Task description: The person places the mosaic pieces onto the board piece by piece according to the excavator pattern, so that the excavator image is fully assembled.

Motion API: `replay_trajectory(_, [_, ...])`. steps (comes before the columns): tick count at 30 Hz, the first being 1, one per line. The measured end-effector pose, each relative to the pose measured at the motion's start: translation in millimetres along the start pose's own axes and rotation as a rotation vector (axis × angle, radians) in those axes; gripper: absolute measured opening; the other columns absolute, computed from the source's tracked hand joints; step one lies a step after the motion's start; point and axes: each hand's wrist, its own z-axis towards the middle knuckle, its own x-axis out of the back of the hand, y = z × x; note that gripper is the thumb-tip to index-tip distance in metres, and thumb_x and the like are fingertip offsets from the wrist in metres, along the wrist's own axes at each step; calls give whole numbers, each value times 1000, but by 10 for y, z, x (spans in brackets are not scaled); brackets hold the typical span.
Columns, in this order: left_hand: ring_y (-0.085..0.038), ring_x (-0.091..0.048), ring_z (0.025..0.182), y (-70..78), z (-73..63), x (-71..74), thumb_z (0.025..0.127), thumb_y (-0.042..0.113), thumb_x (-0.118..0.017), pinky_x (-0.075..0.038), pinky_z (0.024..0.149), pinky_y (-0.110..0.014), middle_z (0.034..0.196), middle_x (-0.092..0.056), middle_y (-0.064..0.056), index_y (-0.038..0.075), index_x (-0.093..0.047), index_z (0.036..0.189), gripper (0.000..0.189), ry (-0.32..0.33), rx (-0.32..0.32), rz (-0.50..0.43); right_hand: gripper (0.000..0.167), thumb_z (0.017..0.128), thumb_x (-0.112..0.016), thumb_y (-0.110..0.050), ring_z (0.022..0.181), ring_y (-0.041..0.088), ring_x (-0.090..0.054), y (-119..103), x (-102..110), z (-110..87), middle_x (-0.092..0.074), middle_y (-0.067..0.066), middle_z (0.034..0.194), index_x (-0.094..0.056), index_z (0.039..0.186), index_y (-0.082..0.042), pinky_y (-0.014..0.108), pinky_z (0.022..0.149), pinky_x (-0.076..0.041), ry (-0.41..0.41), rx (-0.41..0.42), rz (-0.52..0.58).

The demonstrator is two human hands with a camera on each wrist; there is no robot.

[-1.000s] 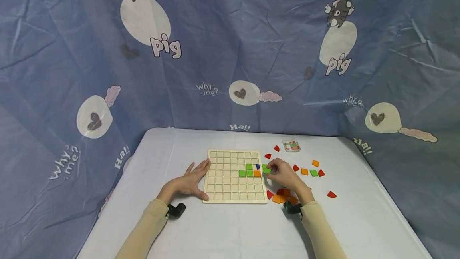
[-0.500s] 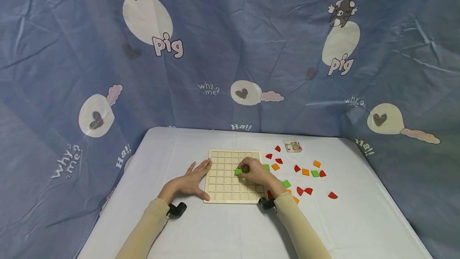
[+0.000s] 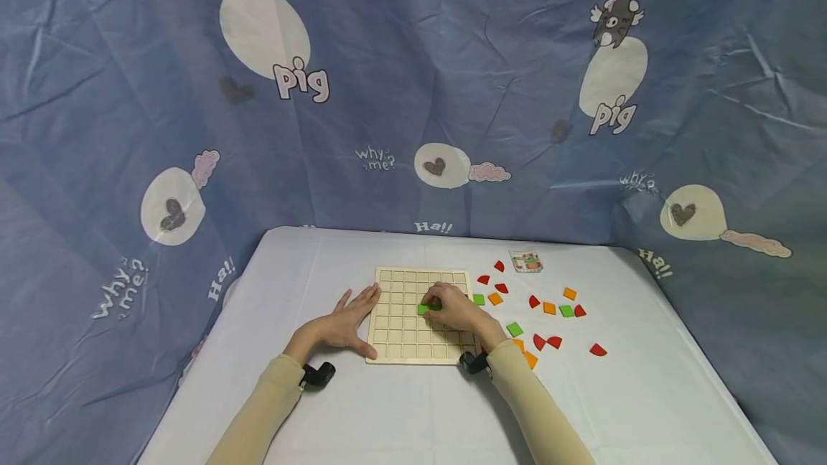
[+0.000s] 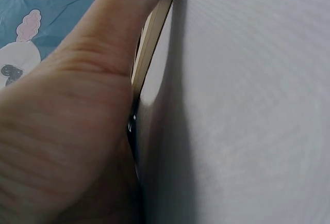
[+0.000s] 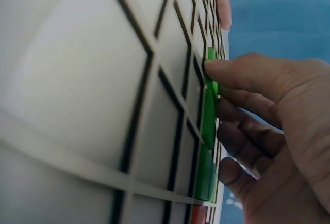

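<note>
A pale wooden grid board (image 3: pixel 400 339) lies on the white table. My left hand (image 3: pixel 339 325) rests at its left side, fingers and thumb spread along the rim; the left wrist view shows the thumb side close to the board's edge (image 4: pixel 153 35). Over the middle cells, my right hand (image 3: pixel 452 308) pinches a green square tile (image 3: pixel 423 310) between thumb and fingers. The right wrist view shows this tile at the end of a row of green tiles (image 5: pixel 206 118), with an orange tile (image 5: pixel 198 214) below them. My right hand hides part of the row in the head view.
Right of the board lie scattered red quarter-round pieces (image 3: pixel 598 350), orange squares (image 3: pixel 549 308) and green squares (image 3: pixel 514 329). A small picture card (image 3: pixel 526 262) lies at the back. A blue printed cloth (image 3: pixel 362 92) hangs behind the table.
My right hand has carried a green tile from the board's right side leftward to the middle cells, then lowered it slightly. My left hand stays at the left rim.
</note>
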Motion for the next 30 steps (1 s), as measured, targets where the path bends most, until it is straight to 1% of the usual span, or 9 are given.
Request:
replay_trajectory(5, [-28, 3, 151, 1, 6, -8, 63, 64, -79, 11, 119, -56, 163, 4, -12, 3, -2, 155, 134, -3, 7, -6, 18, 84, -75, -19, 86, 7, -57, -10, 35, 17, -62, -5, 94, -68, 99, -13, 25, 77, -50, -31, 0, -9])
replay_trajectory(11, [-28, 3, 151, -1, 12, -13, 63, 65, -79, 11, 119, -56, 163, 4, -12, 3, -3, 154, 134, -6, 12, -5, 20, 84, -76, -20, 86, 8, -57, -15, 22, 3, -62, -4, 95, -69, 101, -12, 25, 77, -51, -13, -1, -31])
replay_trajectory(13, [-28, 3, 151, -4, 16, -15, 63, 65, -79, 11, 119, -56, 163, 4, -12, 3, -3, 154, 134, -4, 13, -2, 24, 84, -76, -21, 86, 9, -57, -4, 27, -15, -63, -3, 97, -68, 104, -11, 25, 77, -51, -2, -3, -18])
replay_trajectory(15, [-28, 3, 151, -7, 20, -16, 63, 65, -79, 11, 119, -56, 163, 5, -12, 3, -2, 154, 134, -6, 12, 0, 27, 84, -76, -21, 88, 10, -58, 16, 46, -47, -64, -2, 101, -68, 107, -11, 25, 78, -52, 10, -15, 23])
replay_trajectory(19, [-29, 3, 151, -11, 27, -17, 63, 64, -79, 11, 119, -56, 163, 5, -12, 2, -2, 154, 135, -11, 10, -4, 31, 86, -74, -20, 90, 11, -58, 89, 128, -145, -64, -1, 107, -66, 114, -10, 28, 79, -52, 52, -66, 124])
replay_trajectory(22, [-26, 5, 151, -11, 27, -16, 62, 67, -78, 12, 119, -55, 163, 7, -10, 4, 0, 154, 136, -20, 22, 7, 27, 88, -71, -18, 90, 15, -57, 174, 224, -231, -64, 1, 107, -66, 113, -10, 30, 77, -51, 90, -113, 176])
replay_trajectory(26, [-23, 7, 151, -16, 20, -13, 61, 69, -77, 13, 119, -53, 163, 8, -7, 6, 0, 155, 136, -22, 33, 10, 22, 88, -70, -14, 92, 19, -55, 306, 366, -349, -63, 3, 104, -66, 109, -8, 34, 78, -49, 139, -182, 212])
replay_trajectory(30, [-25, 5, 151, -19, 11, -15, 61, 69, -77, 12, 119, -55, 163, 6, -9, 5, -2, 155, 136, -11, 29, 2, 24, 87, -69, -11, 94, 20, -53, 441, 486, -464, -62, 5, 105, -65, 110, -6, 35, 79, -48, 169, -223, 210])
